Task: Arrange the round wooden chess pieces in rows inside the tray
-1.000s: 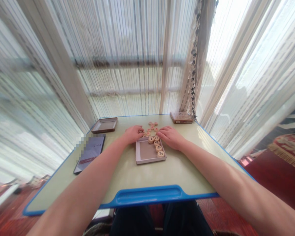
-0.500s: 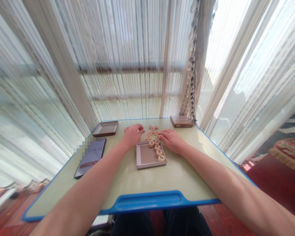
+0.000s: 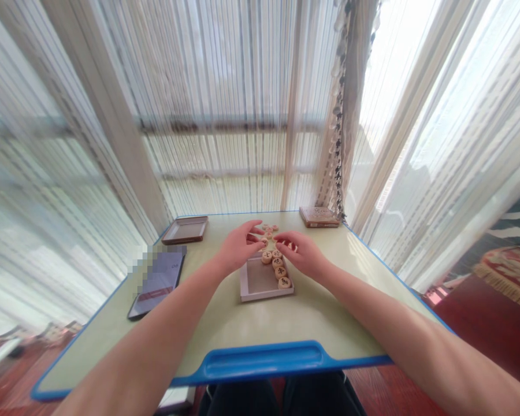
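Note:
My left hand (image 3: 241, 247) is over the far left corner of the shallow box tray, its fingers curved and apart. A round wooden Chinese chess piece (image 3: 264, 242) lies by its fingertips. My right hand (image 3: 302, 253) hovers at the tray's far right corner, fingers bent with a gap to the thumb; I see nothing held between them. Inside the tray (image 3: 266, 294), several black-marked pieces (image 3: 277, 263) run down the right side and begin a row along the far side. Beyond the hands lie loose red-marked pieces (image 3: 269, 235), partly hidden by my fingers.
A tablet (image 3: 158, 283) lies at the left, with an open box lid (image 3: 185, 230) behind it. At the far right corner sits a closed decorated box (image 3: 319, 217). The pale table (image 3: 329, 323) has a raised blue edge (image 3: 264, 359). Sheer curtains hang behind it.
Both hands have come closer together above the tray's far edge. My left hand moved right and nearer, and my right fingers drew back from the piece they were touching.

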`<action>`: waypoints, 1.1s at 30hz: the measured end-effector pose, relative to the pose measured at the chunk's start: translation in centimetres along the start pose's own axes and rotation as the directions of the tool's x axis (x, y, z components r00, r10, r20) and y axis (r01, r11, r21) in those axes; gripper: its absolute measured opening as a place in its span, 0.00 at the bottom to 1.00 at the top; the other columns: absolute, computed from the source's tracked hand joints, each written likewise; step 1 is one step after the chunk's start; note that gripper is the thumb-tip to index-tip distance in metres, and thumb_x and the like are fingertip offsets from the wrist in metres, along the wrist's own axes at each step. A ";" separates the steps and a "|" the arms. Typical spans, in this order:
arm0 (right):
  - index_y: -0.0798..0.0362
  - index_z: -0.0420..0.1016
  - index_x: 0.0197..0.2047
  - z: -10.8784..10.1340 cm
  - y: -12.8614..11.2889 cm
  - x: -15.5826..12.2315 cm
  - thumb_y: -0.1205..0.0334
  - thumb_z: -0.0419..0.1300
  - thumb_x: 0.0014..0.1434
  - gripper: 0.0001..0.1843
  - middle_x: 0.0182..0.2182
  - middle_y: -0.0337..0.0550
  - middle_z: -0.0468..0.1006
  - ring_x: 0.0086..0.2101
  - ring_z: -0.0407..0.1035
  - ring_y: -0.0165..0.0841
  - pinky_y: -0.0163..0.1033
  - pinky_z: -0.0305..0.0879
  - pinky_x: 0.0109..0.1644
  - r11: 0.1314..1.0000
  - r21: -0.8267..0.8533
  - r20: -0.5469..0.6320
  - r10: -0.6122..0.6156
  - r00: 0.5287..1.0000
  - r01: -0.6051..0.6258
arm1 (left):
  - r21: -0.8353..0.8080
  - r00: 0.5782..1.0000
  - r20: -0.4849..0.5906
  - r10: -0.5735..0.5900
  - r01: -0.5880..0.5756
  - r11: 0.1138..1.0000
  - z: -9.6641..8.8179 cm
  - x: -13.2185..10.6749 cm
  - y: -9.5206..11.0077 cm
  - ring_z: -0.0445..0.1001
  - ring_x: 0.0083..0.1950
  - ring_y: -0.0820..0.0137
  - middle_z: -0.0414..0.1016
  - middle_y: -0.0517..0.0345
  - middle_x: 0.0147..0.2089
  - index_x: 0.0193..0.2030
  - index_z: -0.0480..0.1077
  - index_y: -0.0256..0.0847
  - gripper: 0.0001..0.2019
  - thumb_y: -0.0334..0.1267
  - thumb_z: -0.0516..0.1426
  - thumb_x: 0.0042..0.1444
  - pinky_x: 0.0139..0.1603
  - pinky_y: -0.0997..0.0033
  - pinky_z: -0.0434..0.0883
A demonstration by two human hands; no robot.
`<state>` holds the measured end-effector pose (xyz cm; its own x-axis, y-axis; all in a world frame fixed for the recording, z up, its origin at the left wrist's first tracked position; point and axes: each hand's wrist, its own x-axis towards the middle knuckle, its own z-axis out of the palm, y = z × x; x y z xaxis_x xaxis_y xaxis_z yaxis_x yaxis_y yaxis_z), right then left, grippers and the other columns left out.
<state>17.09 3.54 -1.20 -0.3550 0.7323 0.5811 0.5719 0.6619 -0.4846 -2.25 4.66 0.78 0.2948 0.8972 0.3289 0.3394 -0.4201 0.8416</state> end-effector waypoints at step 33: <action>0.51 0.71 0.40 0.0 -0.5 -0.1 0.61 0.59 0.52 0.11 0.31 0.41 0.75 0.31 0.66 0.30 0.37 0.64 0.37 0.995 -0.049 -0.043 -0.090 0.995 0.088 | -0.277 0.981 0.161 -0.111 0.153 0.949 0.5 -0.5 1.3 0.74 0.42 0.66 0.75 0.48 0.41 0.41 0.70 0.33 0.16 0.26 0.61 0.41 0.45 0.64 0.71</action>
<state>16.87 3.14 -1.02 -0.3729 0.6619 0.6503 0.5737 0.7153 -0.3990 -1.47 3.60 1.51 0.3949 0.9046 0.1605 0.1195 -0.2238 0.9673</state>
